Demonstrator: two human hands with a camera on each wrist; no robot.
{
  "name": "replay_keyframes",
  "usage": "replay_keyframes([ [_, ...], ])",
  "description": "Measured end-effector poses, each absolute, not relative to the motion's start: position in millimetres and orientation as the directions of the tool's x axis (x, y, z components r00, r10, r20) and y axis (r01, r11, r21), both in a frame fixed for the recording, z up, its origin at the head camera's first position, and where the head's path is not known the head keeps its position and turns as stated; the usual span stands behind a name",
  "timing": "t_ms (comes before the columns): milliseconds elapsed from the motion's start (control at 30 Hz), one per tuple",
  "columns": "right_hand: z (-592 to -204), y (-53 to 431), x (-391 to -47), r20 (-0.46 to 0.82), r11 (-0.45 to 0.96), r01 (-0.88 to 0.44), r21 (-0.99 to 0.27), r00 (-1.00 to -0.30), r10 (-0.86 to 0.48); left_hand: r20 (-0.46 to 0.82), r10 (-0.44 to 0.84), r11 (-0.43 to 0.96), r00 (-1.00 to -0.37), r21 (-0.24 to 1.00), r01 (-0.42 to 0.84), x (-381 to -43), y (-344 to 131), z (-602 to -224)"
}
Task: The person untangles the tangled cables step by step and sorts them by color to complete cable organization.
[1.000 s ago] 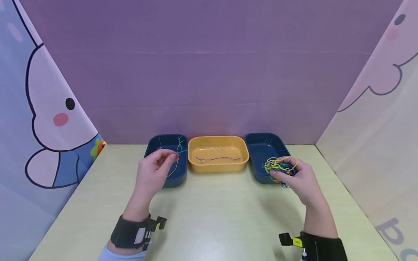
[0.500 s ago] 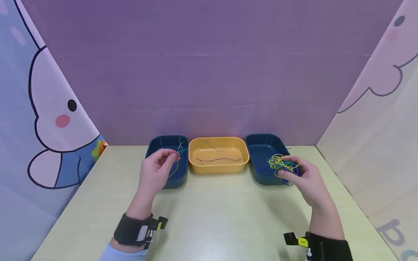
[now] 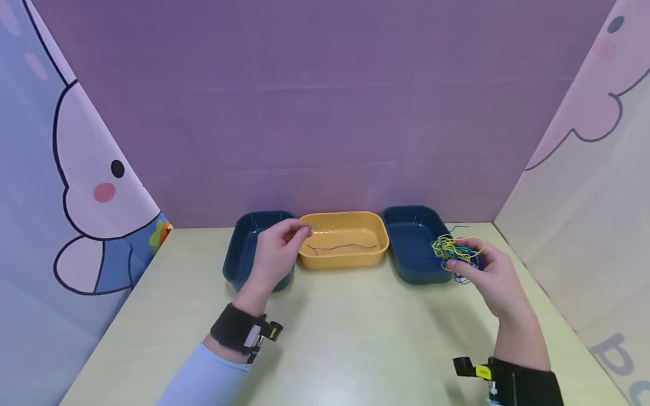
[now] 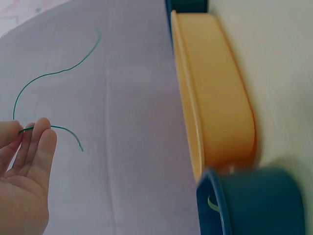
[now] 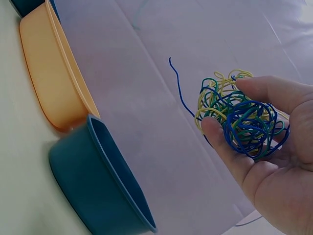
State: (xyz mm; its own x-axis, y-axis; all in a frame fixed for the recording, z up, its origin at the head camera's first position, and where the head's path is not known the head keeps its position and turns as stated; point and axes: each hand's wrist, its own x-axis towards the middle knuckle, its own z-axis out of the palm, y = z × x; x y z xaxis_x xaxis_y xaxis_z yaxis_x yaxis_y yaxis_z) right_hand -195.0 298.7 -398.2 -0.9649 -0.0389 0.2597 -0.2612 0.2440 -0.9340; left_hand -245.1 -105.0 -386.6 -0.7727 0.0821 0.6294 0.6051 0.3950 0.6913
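Observation:
Between thumb and fingertips my left hand (image 3: 279,251) pinches a single thin green wire (image 4: 49,74), which curves out on both sides of the fingers in the left wrist view. In the head view this hand overlaps the left dark blue tray and reaches the near left corner of the yellow tray (image 3: 345,261). My right hand (image 3: 500,282) holds a loose tangle of yellow, green and blue wires (image 5: 249,122) between thumb and fingers, at the right side of the right dark blue tray (image 3: 422,276). One blue end sticks out of the tangle. The palm side is partly hidden by the wires.
The three trays stand in a row at the back of the pale table (image 3: 345,338), against a purple backdrop. A dark wire (image 3: 342,246) lies in the yellow tray. In the left dark blue tray (image 4: 259,205), a light yellow-green wire (image 4: 213,203) shows.
My left hand has moved right with the green wire, from over the left tray to the yellow tray's edge. My right hand has drifted right with the tangle, away from the right tray.

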Motion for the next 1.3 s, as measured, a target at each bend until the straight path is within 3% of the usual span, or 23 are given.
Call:
replay_keyframes([
  [300, -402, 302, -195, 0.261, 0.232, -0.251, -0.94, -0.965, 0.012, 0.664, 0.084, 0.436, -0.743, 0.646, 0.627, -281, -59, -384],
  [500, -402, 302, -192, 0.266, 0.237, -0.251, -0.938, -0.964, 0.03, 0.656, 0.163, 0.491, -0.737, 0.594, 0.637, -294, -24, -380],
  [833, -400, 303, -186, 0.283, 0.143, -0.277, -0.95, -0.958, 0.03, 0.523, 0.247, 0.595, -0.816, 0.583, 0.553, -307, 33, -396],
  [1100, -406, 316, -186, 0.298, 0.182, -0.286, -0.941, -0.954, 0.038, 0.438, 0.294, 0.689, -0.85, 0.519, 0.506, -308, 67, -418],
  [1300, -409, 322, -188, 0.332, 0.076, -0.328, -0.942, -0.942, 0.049, 0.386, 0.304, 0.748, -0.871, 0.47, 0.469, -309, 84, -430],
])
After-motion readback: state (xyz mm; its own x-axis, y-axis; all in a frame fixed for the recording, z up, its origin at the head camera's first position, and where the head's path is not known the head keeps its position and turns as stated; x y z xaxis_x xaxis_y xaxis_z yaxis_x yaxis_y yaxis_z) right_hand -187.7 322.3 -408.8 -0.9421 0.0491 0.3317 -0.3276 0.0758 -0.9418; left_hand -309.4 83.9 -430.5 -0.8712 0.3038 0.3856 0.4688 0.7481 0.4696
